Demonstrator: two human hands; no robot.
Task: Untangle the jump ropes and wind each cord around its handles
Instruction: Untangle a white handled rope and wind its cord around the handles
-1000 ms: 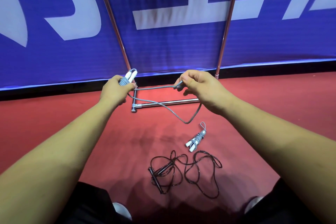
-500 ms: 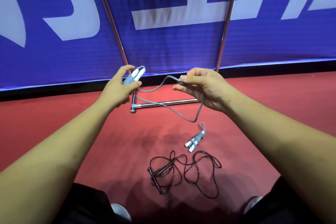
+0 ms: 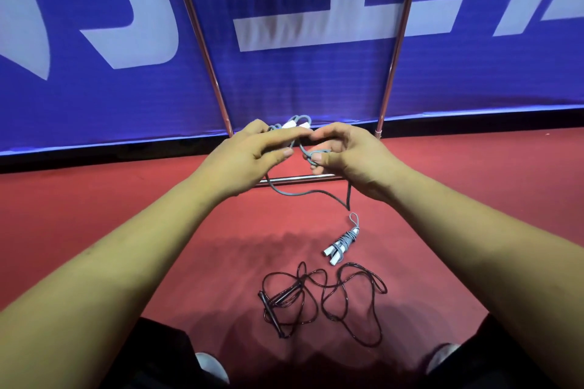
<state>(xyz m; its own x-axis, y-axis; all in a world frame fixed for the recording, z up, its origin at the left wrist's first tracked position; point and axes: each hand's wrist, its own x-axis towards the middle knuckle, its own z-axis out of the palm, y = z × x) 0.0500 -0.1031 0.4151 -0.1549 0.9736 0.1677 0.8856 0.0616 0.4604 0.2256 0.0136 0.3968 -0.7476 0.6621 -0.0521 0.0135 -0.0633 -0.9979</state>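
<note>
My left hand (image 3: 252, 151) holds the white handles (image 3: 295, 125) of a grey jump rope, with a few grey turns wound on them. My right hand (image 3: 344, 151) is close beside it and pinches the grey cord (image 3: 311, 156) between thumb and fingers. The slack cord (image 3: 303, 193) hangs below both hands in a loop. On the red floor lies a second grey rope (image 3: 343, 241), wound tightly round its white handles. Nearer to me, a black jump rope (image 3: 322, 297) lies loose and tangled with its black handles at the left.
A metal stand foot (image 3: 294, 179) lies across the floor just under my hands, with two slanted metal poles (image 3: 202, 41) rising against a blue banner (image 3: 94, 98). My dark trouser legs and white shoes (image 3: 211, 368) frame the bottom edge.
My right hand has moved left until it almost meets the left hand, bringing the cord up to the handles. The hanging loop has become shorter.
</note>
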